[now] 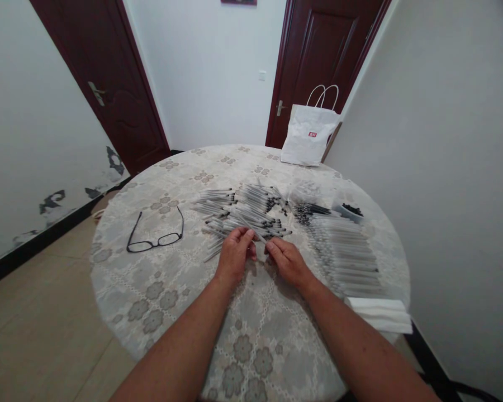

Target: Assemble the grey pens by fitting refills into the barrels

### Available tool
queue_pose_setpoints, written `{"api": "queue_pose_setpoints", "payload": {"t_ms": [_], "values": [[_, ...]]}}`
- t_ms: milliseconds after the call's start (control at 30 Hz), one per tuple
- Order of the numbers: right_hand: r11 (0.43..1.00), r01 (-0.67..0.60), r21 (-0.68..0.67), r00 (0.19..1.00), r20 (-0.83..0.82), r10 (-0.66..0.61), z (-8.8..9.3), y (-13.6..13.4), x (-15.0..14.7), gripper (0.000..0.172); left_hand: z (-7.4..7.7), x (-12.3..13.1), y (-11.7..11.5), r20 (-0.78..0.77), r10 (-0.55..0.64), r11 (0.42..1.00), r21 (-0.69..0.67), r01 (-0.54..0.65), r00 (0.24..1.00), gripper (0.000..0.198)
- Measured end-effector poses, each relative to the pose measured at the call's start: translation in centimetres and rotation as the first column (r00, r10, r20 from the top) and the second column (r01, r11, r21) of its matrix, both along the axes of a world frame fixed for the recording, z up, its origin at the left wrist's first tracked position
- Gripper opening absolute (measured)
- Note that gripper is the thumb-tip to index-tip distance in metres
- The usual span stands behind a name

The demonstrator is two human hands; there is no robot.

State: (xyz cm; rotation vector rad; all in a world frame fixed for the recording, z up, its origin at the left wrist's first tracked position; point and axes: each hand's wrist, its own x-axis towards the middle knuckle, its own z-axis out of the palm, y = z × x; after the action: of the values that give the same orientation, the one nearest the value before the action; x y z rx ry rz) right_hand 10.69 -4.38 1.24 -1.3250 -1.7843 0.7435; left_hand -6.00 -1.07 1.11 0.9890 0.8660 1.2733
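My left hand and my right hand are close together over the near side of the table. Between them is a slim pale pen-like tube, and the fingers of each hand pinch one end of it. Just beyond my hands lies a loose pile of similar grey-white tubes, many with dark tips. To the right, clear pen-like tubes lie side by side in a thick stack. Small black parts are heaped at that stack's far end.
A patterned cloth covers the round table. Eyeglasses rest at left. Small black pieces fill a tub near a clear plastic bag. White folded paper sits at the right edge, and a white paper bag stands at the back.
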Motion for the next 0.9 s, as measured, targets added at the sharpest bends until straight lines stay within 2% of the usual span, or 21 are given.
{"api": "queue_pose_setpoints", "payload": {"t_ms": [67,200,333,500,600,700,800,900], "values": [[1.000,-0.018,-0.025,0.999,-0.046,0.017,0.0,0.0,0.1,0.042,0.0,0.0,0.0,0.020,-0.020,1.000,-0.023,0.021,1.000,0.038],[0.995,-0.082,-0.056,0.990,-0.123,0.075,0.0,0.0,0.2,0.044,-0.2,-0.1,0.1,-0.066,-0.048,0.999,-0.016,0.047,0.997,0.041],[0.992,-0.050,-0.112,0.969,-0.245,0.021,-0.9,0.5,0.0,0.049,-0.4,-0.1,0.3,-0.081,0.012,1.000,-0.007,-0.012,0.997,0.043],[0.982,-0.013,-0.190,0.886,-0.458,-0.077,-2.0,1.3,0.0,0.051,-0.2,-0.1,0.3,-0.161,0.013,0.999,-0.034,-0.019,0.987,0.051],[0.984,-0.015,-0.175,0.889,-0.453,-0.067,-2.2,1.5,0.1,0.049,0.1,-0.1,0.3,-0.129,0.020,0.998,-0.055,-0.028,0.991,0.053],[0.994,0.017,-0.107,0.924,-0.378,-0.057,-2.0,1.5,0.2,0.047,0.2,0.0,0.3,-0.088,0.034,0.995,-0.091,-0.042,0.996,0.054],[0.997,0.074,-0.017,0.956,-0.284,-0.076,-1.7,1.6,0.2,0.037,0.2,-0.1,0.5,-0.067,0.062,0.990,-0.125,-0.070,0.996,0.052],[0.993,0.106,0.047,0.956,-0.280,-0.089,-1.5,1.8,0.2,0.024,0.2,-0.1,0.7,-0.043,0.078,0.986,-0.145,-0.083,0.996,0.049]]}}
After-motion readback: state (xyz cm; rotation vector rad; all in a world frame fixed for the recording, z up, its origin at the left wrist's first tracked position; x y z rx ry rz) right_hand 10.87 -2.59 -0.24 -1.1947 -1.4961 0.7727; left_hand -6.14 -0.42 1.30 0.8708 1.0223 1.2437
